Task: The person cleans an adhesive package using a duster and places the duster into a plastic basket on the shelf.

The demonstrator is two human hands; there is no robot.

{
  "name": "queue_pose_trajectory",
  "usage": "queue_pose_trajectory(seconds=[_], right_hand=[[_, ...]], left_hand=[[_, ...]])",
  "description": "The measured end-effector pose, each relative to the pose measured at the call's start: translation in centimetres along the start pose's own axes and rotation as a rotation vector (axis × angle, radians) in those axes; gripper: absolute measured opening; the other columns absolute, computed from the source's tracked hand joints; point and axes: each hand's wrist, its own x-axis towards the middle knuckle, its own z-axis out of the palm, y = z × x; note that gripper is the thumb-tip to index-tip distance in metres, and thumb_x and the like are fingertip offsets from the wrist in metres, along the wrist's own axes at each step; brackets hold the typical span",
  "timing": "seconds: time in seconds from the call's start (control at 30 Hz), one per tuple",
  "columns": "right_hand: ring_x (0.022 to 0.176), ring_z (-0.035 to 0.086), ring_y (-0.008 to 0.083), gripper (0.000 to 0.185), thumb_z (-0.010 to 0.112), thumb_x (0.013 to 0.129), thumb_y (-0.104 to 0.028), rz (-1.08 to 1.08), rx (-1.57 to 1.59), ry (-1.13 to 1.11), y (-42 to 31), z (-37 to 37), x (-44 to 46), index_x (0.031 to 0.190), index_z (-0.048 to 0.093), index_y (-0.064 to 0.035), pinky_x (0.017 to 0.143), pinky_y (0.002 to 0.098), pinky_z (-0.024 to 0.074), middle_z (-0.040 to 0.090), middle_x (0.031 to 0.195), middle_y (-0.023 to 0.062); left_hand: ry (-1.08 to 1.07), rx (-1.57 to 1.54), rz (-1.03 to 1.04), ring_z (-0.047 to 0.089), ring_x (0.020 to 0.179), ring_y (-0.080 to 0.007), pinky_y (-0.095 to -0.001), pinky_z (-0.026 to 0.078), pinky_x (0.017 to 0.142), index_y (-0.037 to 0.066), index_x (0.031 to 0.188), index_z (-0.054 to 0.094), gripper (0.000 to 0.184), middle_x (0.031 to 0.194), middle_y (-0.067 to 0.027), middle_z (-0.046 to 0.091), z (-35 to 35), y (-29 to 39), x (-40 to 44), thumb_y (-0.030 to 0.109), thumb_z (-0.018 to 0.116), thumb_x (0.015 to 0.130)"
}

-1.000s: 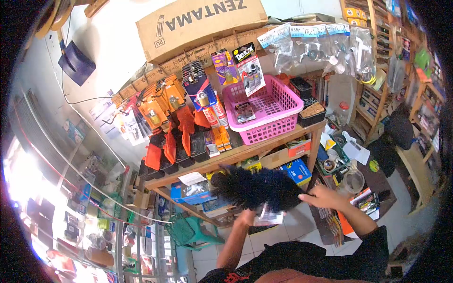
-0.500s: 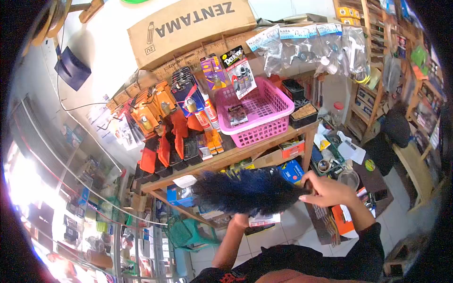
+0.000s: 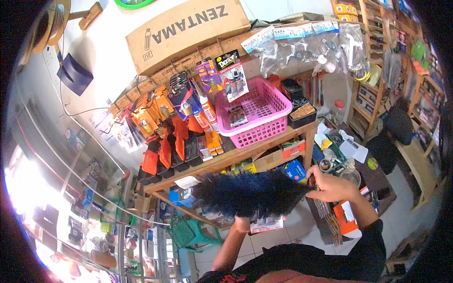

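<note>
- Dark feather duster (image 3: pixel 250 191): fluffy, blue-black, lying roughly level in front of the wooden table (image 3: pixel 226 164), its narrow end toward 3 o'clock. Clock positions below are taken from its middle, as seen in the head view.
- Right hand (image 3: pixel 334 187): at 3 o'clock, thumb and fingers closed on the narrow end of the duster.
- Left hand (image 3: pixel 242 223): at 6 o'clock, under the duster's lower edge; its fingers are largely hidden, so open or gripping cannot be told.
- Flat pack (image 3: pixel 267 224): one, white and pink, at 5 o'clock, just beside the left hand, partly covered by the feathers.
- Pink basket (image 3: pixel 264 135): one, plastic, openwork sides, at 12 o'clock on the tabletop.
- Carded adhesive pack (image 3: pixel 233 80): one, black and white, upright at the basket's far left edge, 12 o'clock.
- Black bins (image 3: pixel 191 152): a row with orange-red lids raised, at 10 o'clock on the tabletop.
- Cardboard box (image 3: pixel 188 35): one, marked ZENTAMA, lettering upside down, at 11 o'clock.
- Blue box (image 3: pixel 295 170): one, marked 3M, at 2 o'clock, below the tabletop.
- Orange-and-white box (image 3: pixel 347 219): one, at 4 o'clock.
- Green stool (image 3: pixel 200 236): one, at 8 o'clock, on the tiled floor.
</note>
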Motion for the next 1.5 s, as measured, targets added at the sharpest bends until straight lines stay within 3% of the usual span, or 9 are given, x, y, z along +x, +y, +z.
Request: queue_pose_trajectory(seconds=[0.23,0.53,0.7,0.8,0.97,1.1,1.3,1.4,1.5], right_hand=[[0.071,0.062,0.0406,0.050,0.060,0.085,-0.032,0.113,-0.117,-0.089,-1.2,1.5,-0.2,0.110,0.030,0.0009,0.061,0.0478,0.0464,0.060,0.073,0.0243],[0.075,0.062,0.0355,0.054,0.061,0.082,-0.050,0.141,-0.251,-0.173,0.1,-1.4,-1.0,0.108,0.048,-0.0042,0.062,0.0412,0.0466,0.061,0.075,0.0152],[0.076,0.062,0.0189,0.041,0.065,0.085,-0.033,0.015,0.109,-0.067,1.5,-1.3,-1.3,0.114,0.059,-0.0056,0.070,0.0326,0.0480,0.065,0.089,0.0130],[0.082,0.063,0.0178,0.045,0.065,0.085,-0.032,-0.070,0.230,-0.032,1.9,1.0,-0.8,0.121,0.056,-0.0066,0.074,0.0319,0.0485,0.066,0.097,0.0142],[0.094,0.061,0.0142,0.044,0.064,0.087,-0.025,-0.049,0.285,-0.010,2.3,0.3,-1.5,0.125,0.054,-0.0047,0.083,0.0287,0.0467,0.065,0.110,0.0133],[0.099,0.060,0.0136,0.044,0.064,0.086,-0.024,-0.040,0.311,0.037,2.3,-1.5,-2.1,0.123,0.054,-0.0020,0.088,0.0281,0.0446,0.064,0.112,0.0117],[0.095,0.062,0.0146,0.044,0.066,0.084,-0.026,-0.006,0.194,0.065,1.9,0.5,-1.9,0.122,0.057,-0.0052,0.083,0.0298,0.0475,0.065,0.113,0.0093],[0.098,0.060,0.0112,0.043,0.066,0.084,-0.021,-0.015,0.320,0.252,2.1,-0.4,-2.1,0.123,0.056,-0.0070,0.085,0.0282,0.0464,0.063,0.117,0.0074],[0.100,0.061,0.0139,0.041,0.066,0.083,-0.018,-0.029,0.312,0.215,2.3,-0.3,-2.9,0.121,0.058,-0.0067,0.088,0.0286,0.0458,0.064,0.116,0.0091]], left_hand=[[0.032,0.228,0.065,0.036,0.129,-0.0250,-0.0417,0.029,0.107,0.012,0.143,0.027,0.078,0.144,-0.0056,0.034,-0.2,-3.2,-1.1,0.066,0.036,0.087],[0.044,-0.164,-0.045,0.044,0.122,-0.0305,-0.0465,0.035,0.103,0.012,0.140,0.035,0.077,0.139,-0.0073,0.042,1.2,0.0,-1.2,0.067,0.038,0.086],[0.068,-0.141,-0.110,0.047,0.120,-0.0286,-0.0414,0.038,0.101,0.006,0.139,0.033,0.080,0.137,-0.0100,0.044,0.5,0.9,-1.8,0.067,0.032,0.088],[0.157,-0.129,-0.041,0.049,0.115,-0.0282,-0.0438,0.036,0.101,0.007,0.133,0.044,0.066,0.129,-0.0080,0.051,0.4,-1.3,-1.5,0.057,0.037,0.090],[0.166,-0.051,-0.010,0.042,0.123,-0.0259,-0.0394,0.036,0.103,0.006,0.142,0.029,0.082,0.140,-0.0079,0.039,1.5,1.8,-2.1,0.068,0.023,0.089],[0.058,-0.118,-0.018,0.040,0.125,-0.0279,-0.0404,0.031,0.107,0.006,0.142,0.028,0.081,0.142,-0.0099,0.036,0.5,1.9,-1.5,0.067,0.021,0.089],[-0.454,-0.276,-0.022,0.056,0.105,-0.0382,-0.0478,0.045,0.093,0.002,0.137,0.033,0.099,0.125,-0.0203,0.052,-0.1,0.5,-0.3,0.080,0.019,0.078],[-0.002,-0.037,0.042,0.059,0.098,-0.0373,-0.0485,0.049,0.086,0.004,0.136,0.036,0.096,0.120,-0.0200,0.054,1.7,1.8,-1.0,0.080,0.018,0.079],[0.100,-0.068,0.051,0.055,0.106,-0.0316,-0.0442,0.046,0.092,0.007,0.136,0.037,0.088,0.125,-0.0144,0.051,0.5,1.3,-0.5,0.075,0.021,0.083]])
